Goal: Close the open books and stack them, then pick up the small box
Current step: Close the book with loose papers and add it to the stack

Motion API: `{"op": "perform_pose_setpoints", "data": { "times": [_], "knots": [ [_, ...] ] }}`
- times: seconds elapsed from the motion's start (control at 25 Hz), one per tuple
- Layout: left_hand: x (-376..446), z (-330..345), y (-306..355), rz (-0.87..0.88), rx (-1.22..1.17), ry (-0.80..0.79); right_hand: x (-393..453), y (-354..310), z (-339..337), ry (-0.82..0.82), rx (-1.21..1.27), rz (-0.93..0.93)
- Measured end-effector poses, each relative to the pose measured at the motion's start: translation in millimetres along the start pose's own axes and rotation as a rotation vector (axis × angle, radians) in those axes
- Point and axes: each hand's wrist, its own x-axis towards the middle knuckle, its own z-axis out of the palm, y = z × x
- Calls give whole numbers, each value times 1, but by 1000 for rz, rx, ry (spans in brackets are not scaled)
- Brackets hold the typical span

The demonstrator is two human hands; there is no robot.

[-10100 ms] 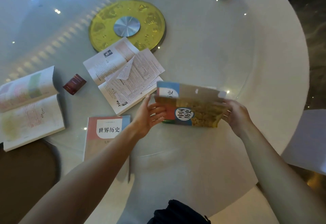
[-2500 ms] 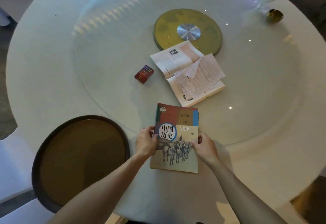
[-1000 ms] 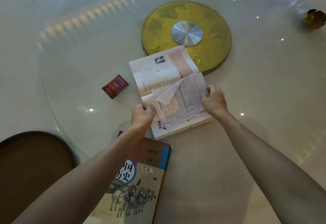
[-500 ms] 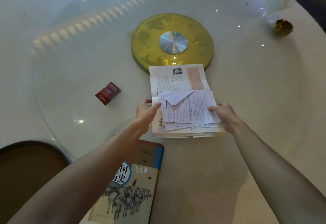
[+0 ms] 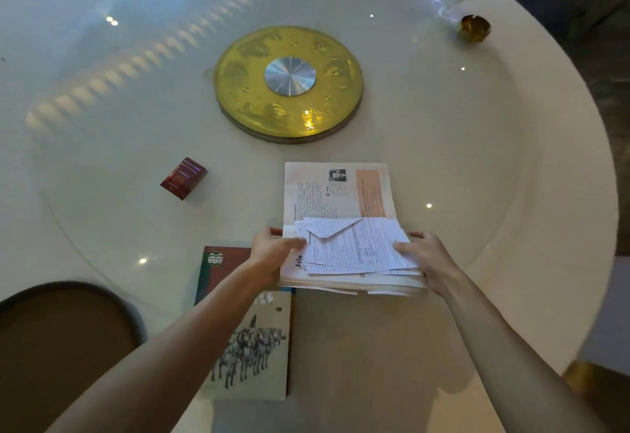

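Now the open book (image 5: 337, 194) sits squarely in front of the person, its near edge lifted a little off the table (image 5: 477, 166), where a second ago it lay flat and askew farther out, just beside the gold disc (image 5: 288, 83). Both hands have gone from resting on its pages to holding it by the sides: the left hand (image 5: 274, 255) is closed on the left edge with the thumb over the loose sheets (image 5: 354, 248), and the right hand (image 5: 426, 262) grips the right edge, fingers curled under the page block. The loose sheets, one with a folded corner, lie gathered on the near half of the book instead of fanned across it.

That suggests this last open book is about to be shut with the papers tucked inside. The closed book with horses on its cover (image 5: 249, 340) lies just beside it on the near left, partly under the left forearm, ready to take it on top. The small box (image 5: 184, 177), dark red, remains untouched and well apart on the left, on the glass turntable. Judging by this, closing and stacking are nearly done and the box pickup is still to come.
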Motion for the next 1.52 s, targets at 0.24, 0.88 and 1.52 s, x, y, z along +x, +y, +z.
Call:
{"op": "perform_pose_setpoints", "data": {
  "times": [0.24,0.88,1.52],
  "knots": [
    [-31,-19,-33,-47,-106,-129,-56,34,-21,-93,85,49],
    [29,-7,13,24,-41,-296,-16,15,-25,-157,225,32],
    [79,25,12,336,631,116,78,-53,11,265,-1027,-360]
  ]
}}
